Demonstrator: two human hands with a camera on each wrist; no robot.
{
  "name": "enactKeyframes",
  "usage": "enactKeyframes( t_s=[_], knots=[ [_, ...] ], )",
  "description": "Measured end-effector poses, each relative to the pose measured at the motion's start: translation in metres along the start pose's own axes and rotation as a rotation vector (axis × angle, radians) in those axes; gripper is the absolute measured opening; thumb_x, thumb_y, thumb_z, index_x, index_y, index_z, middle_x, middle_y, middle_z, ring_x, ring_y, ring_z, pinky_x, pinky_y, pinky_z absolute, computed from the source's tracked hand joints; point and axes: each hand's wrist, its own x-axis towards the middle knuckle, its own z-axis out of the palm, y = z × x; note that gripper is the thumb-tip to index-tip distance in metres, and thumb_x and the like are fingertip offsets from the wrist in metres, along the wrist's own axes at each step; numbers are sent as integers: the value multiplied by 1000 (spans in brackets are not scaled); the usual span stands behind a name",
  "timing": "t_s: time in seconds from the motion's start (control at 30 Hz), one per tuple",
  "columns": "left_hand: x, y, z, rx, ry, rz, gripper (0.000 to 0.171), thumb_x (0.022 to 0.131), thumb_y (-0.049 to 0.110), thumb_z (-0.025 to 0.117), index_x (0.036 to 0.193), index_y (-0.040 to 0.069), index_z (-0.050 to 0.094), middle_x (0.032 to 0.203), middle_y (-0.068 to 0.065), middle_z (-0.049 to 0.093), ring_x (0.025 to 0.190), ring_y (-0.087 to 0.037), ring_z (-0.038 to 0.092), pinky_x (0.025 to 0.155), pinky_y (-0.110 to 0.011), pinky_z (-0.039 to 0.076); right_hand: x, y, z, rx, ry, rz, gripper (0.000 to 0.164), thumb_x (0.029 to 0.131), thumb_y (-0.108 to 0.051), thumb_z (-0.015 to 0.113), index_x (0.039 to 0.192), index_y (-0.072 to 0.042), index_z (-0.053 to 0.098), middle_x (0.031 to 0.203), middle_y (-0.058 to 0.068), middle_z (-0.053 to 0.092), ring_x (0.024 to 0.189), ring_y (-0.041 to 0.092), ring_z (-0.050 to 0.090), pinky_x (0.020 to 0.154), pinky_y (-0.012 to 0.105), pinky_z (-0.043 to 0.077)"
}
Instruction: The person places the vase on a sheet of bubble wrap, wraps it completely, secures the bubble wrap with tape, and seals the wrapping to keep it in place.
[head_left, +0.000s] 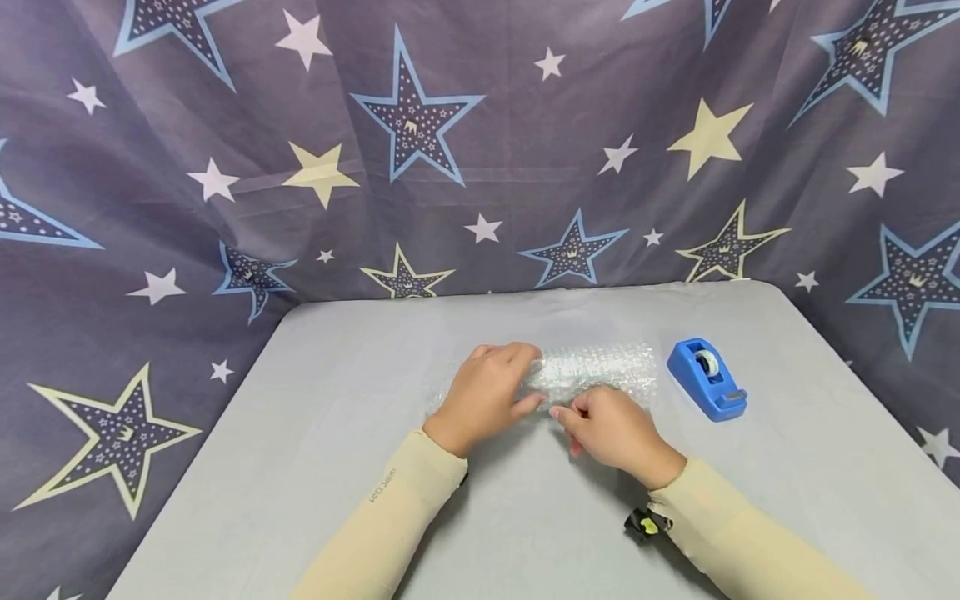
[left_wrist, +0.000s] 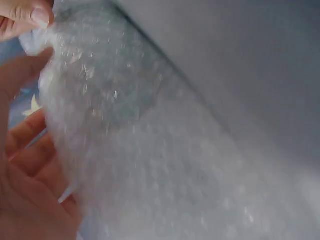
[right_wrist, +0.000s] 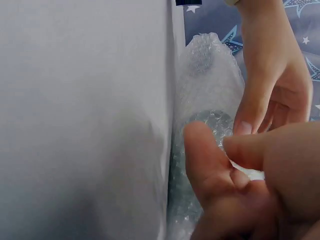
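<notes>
A roll of clear bubble wrap (head_left: 592, 367) lies across the table, and a greenish, rounded object (left_wrist: 132, 95) shows dimly inside it in the left wrist view. My left hand (head_left: 491, 387) grips the left part of the roll, fingers over the top and thumb along the near side. At the near edge, my right hand (head_left: 611, 425) has its fingers curled, with thumb and forefinger pinching close to the wrap's border. The right wrist view shows this thumb (right_wrist: 200, 145) right at the wrap, near the left thumb (right_wrist: 247, 120).
A blue tape dispenser (head_left: 707, 379) with a roll of tape in it stands to the right of the wrap. The grey-white table (head_left: 315, 467) has a star-patterned curtain (head_left: 465, 150) behind and at both sides.
</notes>
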Motion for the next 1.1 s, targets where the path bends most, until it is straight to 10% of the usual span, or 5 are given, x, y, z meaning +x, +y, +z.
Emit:
enactKeyframes(
  t_s=[0.4,0.73,1.1],
  knots=[
    [-15,-22,-28,40,-356,-221,70,101,70,36,142,17,59,137,-6,65,128,-26,62,103,-55,45,0,0,-5,367,-106,159,40,101,-40,62,86,-5,75,77,8,73,67,22,69,57,37,57],
    [-28,-14,-43,-60,-360,-195,62,103,62,40,136,14,61,121,-8,64,90,-24,67,80,-44,54,5,12,-17,497,-57,256,42,101,-38,59,111,1,70,114,17,72,83,23,74,64,37,60],
    [-46,21,-48,-364,-430,-228,71,103,66,36,151,15,50,148,-6,56,132,-23,59,108,-44,49,24,16,-26,699,-86,332,61,97,-48,63,128,1,43,126,23,54,88,30,76,72,45,63]
  ],
)
